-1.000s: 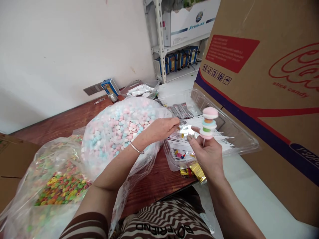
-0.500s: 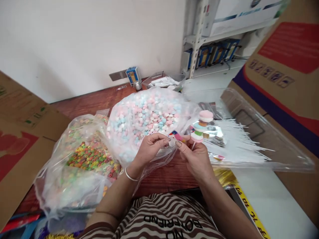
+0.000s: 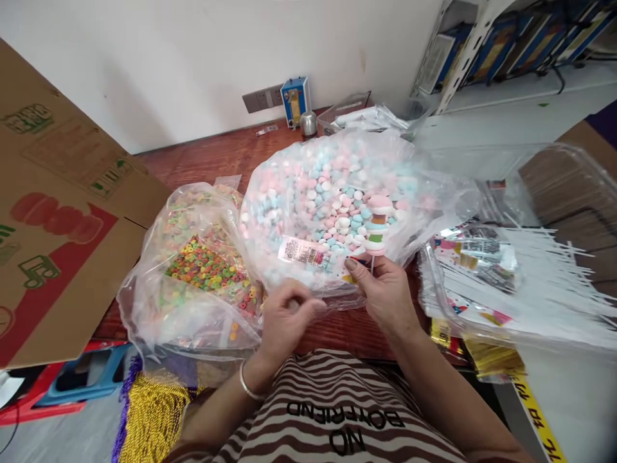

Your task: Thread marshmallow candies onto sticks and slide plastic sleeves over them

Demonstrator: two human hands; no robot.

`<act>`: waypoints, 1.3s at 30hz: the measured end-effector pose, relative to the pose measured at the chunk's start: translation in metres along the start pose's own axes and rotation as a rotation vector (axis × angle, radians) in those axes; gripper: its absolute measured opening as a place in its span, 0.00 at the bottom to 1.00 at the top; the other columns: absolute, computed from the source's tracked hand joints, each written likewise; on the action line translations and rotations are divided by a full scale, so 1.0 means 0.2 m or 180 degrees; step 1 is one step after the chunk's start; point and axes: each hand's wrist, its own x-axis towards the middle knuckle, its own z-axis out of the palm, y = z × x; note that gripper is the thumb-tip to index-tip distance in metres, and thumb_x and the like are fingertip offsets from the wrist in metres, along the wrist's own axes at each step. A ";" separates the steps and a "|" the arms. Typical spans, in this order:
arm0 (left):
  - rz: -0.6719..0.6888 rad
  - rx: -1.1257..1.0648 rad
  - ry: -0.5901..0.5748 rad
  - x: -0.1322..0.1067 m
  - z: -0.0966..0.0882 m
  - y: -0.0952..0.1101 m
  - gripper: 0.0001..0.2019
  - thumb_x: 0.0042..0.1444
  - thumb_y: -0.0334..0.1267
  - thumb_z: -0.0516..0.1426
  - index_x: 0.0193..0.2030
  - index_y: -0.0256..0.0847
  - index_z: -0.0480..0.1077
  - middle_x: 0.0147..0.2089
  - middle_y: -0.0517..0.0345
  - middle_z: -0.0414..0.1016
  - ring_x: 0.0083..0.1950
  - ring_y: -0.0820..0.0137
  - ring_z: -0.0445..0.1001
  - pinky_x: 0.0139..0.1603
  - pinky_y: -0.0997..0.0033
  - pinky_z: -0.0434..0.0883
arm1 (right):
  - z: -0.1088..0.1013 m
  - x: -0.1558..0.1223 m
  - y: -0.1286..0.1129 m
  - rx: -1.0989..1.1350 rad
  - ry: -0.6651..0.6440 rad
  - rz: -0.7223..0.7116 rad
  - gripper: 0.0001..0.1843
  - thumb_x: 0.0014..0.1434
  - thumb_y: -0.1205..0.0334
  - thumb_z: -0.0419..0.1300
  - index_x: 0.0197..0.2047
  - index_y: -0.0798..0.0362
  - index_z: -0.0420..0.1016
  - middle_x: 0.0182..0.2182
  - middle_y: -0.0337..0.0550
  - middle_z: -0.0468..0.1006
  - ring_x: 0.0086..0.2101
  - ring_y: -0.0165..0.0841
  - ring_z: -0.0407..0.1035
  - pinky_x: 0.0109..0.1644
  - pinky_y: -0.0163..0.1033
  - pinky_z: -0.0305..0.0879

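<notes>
My right hand (image 3: 385, 296) pinches the stick of a candy skewer (image 3: 376, 225), a stack of pink, blue, orange and white sweets standing upright, together with a small printed wrapper (image 3: 313, 255) that sticks out to the left. My left hand (image 3: 286, 318) is just below and left of it, fingers curled in a pinch near the wrapper's lower edge; I cannot make out anything in it. Behind both hands lies a clear bag of pink, blue and white candies (image 3: 332, 193) on the wooden table (image 3: 212, 157).
A second clear bag holds colourful ring candies (image 3: 202, 267) at the left. A clear plastic tray (image 3: 569, 321) with white sticks (image 3: 554, 270) and wrappers sits at the right. Cardboard boxes stand at far left (image 3: 53, 212) and right. Gold ties (image 3: 149, 411) lie at lower left.
My head has turned left and down. The left hand drew a wrapper out of the tray and brought it to the skewer, then dropped lower; the right hand moved the skewer in front of the pastel bag.
</notes>
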 end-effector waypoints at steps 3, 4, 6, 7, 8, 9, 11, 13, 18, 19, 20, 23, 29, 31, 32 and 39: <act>-0.1298 -0.1668 -0.0780 -0.07 0.05 -0.06 0.28 0.41 0.56 0.72 0.46 0.40 0.80 0.37 0.51 0.81 0.35 0.66 0.77 0.37 0.67 0.73 | 0.05 -0.01 0.00 -0.0111 -0.0449 0.0143 0.16 0.53 0.48 0.72 0.36 0.53 0.82 0.30 0.40 0.82 0.30 0.33 0.72 0.37 0.39 0.72; -0.1468 -0.2022 -0.0635 -0.05 0.07 -0.06 0.29 0.40 0.54 0.74 0.47 0.40 0.80 0.38 0.50 0.81 0.37 0.65 0.78 0.39 0.66 0.74 | 0.07 -0.01 0.00 -0.0199 -0.0581 0.0142 0.16 0.54 0.48 0.71 0.35 0.53 0.81 0.30 0.41 0.81 0.30 0.33 0.72 0.37 0.38 0.71; -0.1550 -0.2379 0.0052 0.00 0.10 -0.05 0.22 0.40 0.47 0.75 0.41 0.39 0.81 0.38 0.53 0.82 0.39 0.67 0.78 0.43 0.67 0.74 | 0.10 -0.02 -0.01 -0.0349 -0.0735 0.0076 0.16 0.53 0.49 0.72 0.35 0.53 0.81 0.31 0.42 0.82 0.32 0.34 0.74 0.39 0.39 0.72; -0.1551 -0.2448 0.0407 0.03 0.11 -0.04 0.19 0.39 0.44 0.75 0.37 0.39 0.81 0.36 0.55 0.81 0.37 0.69 0.78 0.43 0.68 0.74 | 0.11 -0.03 0.00 -0.0385 -0.0760 0.0023 0.16 0.53 0.49 0.72 0.37 0.53 0.82 0.34 0.43 0.83 0.34 0.35 0.75 0.41 0.40 0.73; -0.1554 -0.2492 0.0706 0.05 0.12 -0.03 0.17 0.38 0.41 0.76 0.33 0.39 0.80 0.33 0.57 0.81 0.35 0.70 0.77 0.41 0.70 0.74 | 0.12 -0.04 0.00 -0.0392 -0.0759 -0.0026 0.17 0.53 0.50 0.72 0.40 0.53 0.82 0.36 0.44 0.84 0.37 0.36 0.76 0.44 0.40 0.73; -0.1564 -0.2529 0.0913 0.08 0.13 -0.03 0.17 0.35 0.40 0.76 0.30 0.39 0.78 0.31 0.60 0.79 0.33 0.72 0.76 0.39 0.71 0.73 | 0.13 -0.04 0.01 -0.0387 -0.0748 -0.0062 0.19 0.53 0.50 0.72 0.43 0.52 0.82 0.39 0.45 0.84 0.39 0.37 0.76 0.46 0.41 0.73; -0.1611 -0.2576 0.1108 0.11 0.15 -0.03 0.18 0.30 0.38 0.77 0.27 0.40 0.76 0.27 0.64 0.76 0.29 0.74 0.73 0.36 0.72 0.72 | 0.13 -0.05 0.04 -0.0384 -0.0710 -0.0111 0.19 0.55 0.52 0.71 0.47 0.52 0.81 0.42 0.45 0.85 0.42 0.38 0.76 0.50 0.43 0.73; -0.1663 -0.2583 0.1158 0.13 0.17 -0.05 0.19 0.30 0.36 0.77 0.26 0.40 0.74 0.26 0.66 0.74 0.29 0.75 0.72 0.36 0.73 0.72 | 0.13 -0.05 0.06 -0.0396 -0.0665 -0.0129 0.17 0.58 0.52 0.68 0.47 0.53 0.82 0.41 0.45 0.85 0.41 0.37 0.76 0.52 0.43 0.72; -0.1476 -0.2681 0.1051 0.15 0.22 -0.08 0.20 0.35 0.43 0.76 0.30 0.41 0.73 0.30 0.64 0.75 0.36 0.73 0.75 0.41 0.73 0.72 | 0.12 -0.04 0.07 -0.0687 -0.0545 -0.0128 0.13 0.58 0.51 0.68 0.35 0.54 0.82 0.29 0.40 0.82 0.32 0.34 0.72 0.40 0.39 0.70; -0.1472 -0.2695 0.1004 0.15 0.22 -0.09 0.20 0.36 0.45 0.76 0.30 0.41 0.73 0.30 0.64 0.74 0.35 0.73 0.75 0.39 0.73 0.71 | 0.11 -0.04 0.07 -0.0768 -0.0507 -0.0157 0.14 0.59 0.51 0.67 0.32 0.54 0.82 0.28 0.39 0.80 0.31 0.34 0.71 0.39 0.39 0.69; -0.1507 -0.2696 0.0917 0.15 0.22 -0.09 0.21 0.37 0.47 0.75 0.29 0.40 0.73 0.29 0.64 0.73 0.33 0.74 0.74 0.36 0.75 0.70 | 0.11 -0.03 0.06 -0.0835 -0.0465 -0.0196 0.15 0.60 0.50 0.66 0.31 0.54 0.81 0.27 0.39 0.80 0.30 0.34 0.70 0.38 0.38 0.68; -0.1709 -0.2632 0.0531 0.15 0.19 -0.10 0.20 0.40 0.47 0.75 0.28 0.37 0.72 0.25 0.65 0.70 0.26 0.78 0.67 0.28 0.77 0.65 | 0.09 -0.01 0.06 -0.0940 -0.0380 -0.0288 0.15 0.60 0.50 0.66 0.33 0.53 0.82 0.28 0.39 0.80 0.31 0.34 0.70 0.38 0.38 0.68; -0.1848 -0.3189 0.0858 0.18 0.15 -0.13 0.23 0.35 0.41 0.77 0.28 0.37 0.69 0.24 0.67 0.67 0.24 0.81 0.64 0.25 0.81 0.63 | 0.03 -0.01 0.00 -0.1016 -0.0479 -0.0378 0.16 0.62 0.48 0.64 0.40 0.53 0.81 0.35 0.42 0.83 0.36 0.37 0.75 0.41 0.39 0.70; -0.2014 -0.3467 0.1113 0.20 0.15 -0.14 0.22 0.39 0.39 0.76 0.28 0.37 0.67 0.26 0.68 0.67 0.25 0.83 0.63 0.25 0.82 0.62 | -0.02 -0.03 -0.03 -0.1354 -0.0481 -0.0547 0.14 0.64 0.50 0.61 0.42 0.52 0.79 0.37 0.43 0.83 0.38 0.37 0.75 0.42 0.38 0.69; -0.2081 -0.3558 0.1228 0.21 0.14 -0.14 0.21 0.41 0.38 0.76 0.28 0.37 0.67 0.26 0.68 0.67 0.24 0.83 0.63 0.25 0.82 0.62 | -0.05 -0.04 -0.05 -0.1579 -0.0513 -0.0662 0.12 0.65 0.52 0.61 0.41 0.52 0.79 0.36 0.43 0.81 0.37 0.37 0.74 0.41 0.38 0.68; -0.2097 -0.3694 0.1233 0.24 0.13 -0.12 0.21 0.42 0.40 0.75 0.31 0.37 0.67 0.30 0.66 0.69 0.25 0.84 0.61 0.26 0.82 0.61 | -0.18 -0.16 -0.10 -0.2304 -0.1055 -0.1443 0.12 0.68 0.67 0.53 0.32 0.50 0.68 0.26 0.36 0.67 0.27 0.30 0.63 0.32 0.35 0.60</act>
